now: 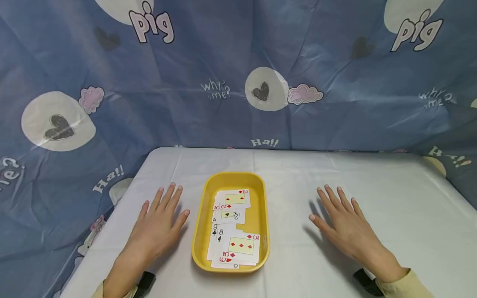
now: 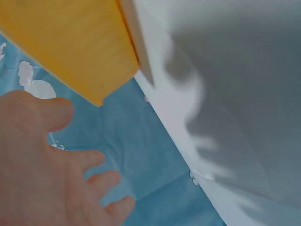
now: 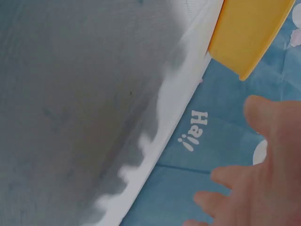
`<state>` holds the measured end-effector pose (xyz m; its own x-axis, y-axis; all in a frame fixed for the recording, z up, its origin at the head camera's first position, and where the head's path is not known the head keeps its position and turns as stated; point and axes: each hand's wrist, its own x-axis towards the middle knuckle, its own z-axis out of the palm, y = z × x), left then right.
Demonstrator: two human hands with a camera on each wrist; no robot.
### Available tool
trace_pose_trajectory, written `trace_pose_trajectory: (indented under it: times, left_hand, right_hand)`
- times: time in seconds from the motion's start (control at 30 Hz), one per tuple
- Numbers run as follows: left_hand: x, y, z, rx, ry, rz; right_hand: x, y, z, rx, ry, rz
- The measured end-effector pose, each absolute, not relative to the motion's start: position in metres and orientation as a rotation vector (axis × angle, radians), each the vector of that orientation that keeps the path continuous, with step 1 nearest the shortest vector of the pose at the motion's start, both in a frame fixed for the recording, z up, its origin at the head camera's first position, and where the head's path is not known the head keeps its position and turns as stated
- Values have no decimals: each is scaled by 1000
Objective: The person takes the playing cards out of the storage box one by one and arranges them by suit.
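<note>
Both hands wide, card tray between them

Left hand (image 1: 158,223): fingers long and slightly spread, thumb out to the right, grip wide. Right hand (image 1: 344,227): same, roughly mirrored, thumb out to the left. Both palm down above the table, shadows offset from the fingers. Left wrist and right wrist views agree: thumbs and fingers apart, each hand off the tray.

Tray (image 1: 257,217): yellow, rounded corners, upright on the table. Just right of the left thumb, not touching; well left of the right thumb.

Cards (image 1: 241,246) lie face up in the tray, overlapping, two groups. Far group, about level with the left fingers and thumb: 2 of diamonds on top, 2 of clubs partly under it. Near group, level with the left palm and wrist: 3 of diamonds on top, 8 of spades showing at its left edge. Others mostly covered.

Further out: dark straps (image 1: 367,282) at both wrists, pale sleeves (image 1: 404,285) behind. White table (image 1: 290,178) under all of it; blue printed curtain (image 1: 208,120) beyond the fingertips.
</note>
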<state>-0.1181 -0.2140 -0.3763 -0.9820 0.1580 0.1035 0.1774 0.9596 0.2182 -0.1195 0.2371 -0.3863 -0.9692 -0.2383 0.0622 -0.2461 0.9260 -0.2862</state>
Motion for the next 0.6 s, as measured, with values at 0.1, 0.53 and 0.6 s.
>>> trace_pose_trajectory:
  times: [0.1, 0.53, 0.6]
  left_hand:
    - [-115, -212, -372, -289, -3031, -416]
    - [-92, -202, -366, -380, -3048, -1014]
    - [-89, -201, -366, -370, -3054, -1158]
  right_hand:
    - [-120, 235, -387, 415, -3019, 446]
    - [-129, 223, -389, 613, -2748, 399]
    - [-132, 220, -388, 648, -2716, 403]
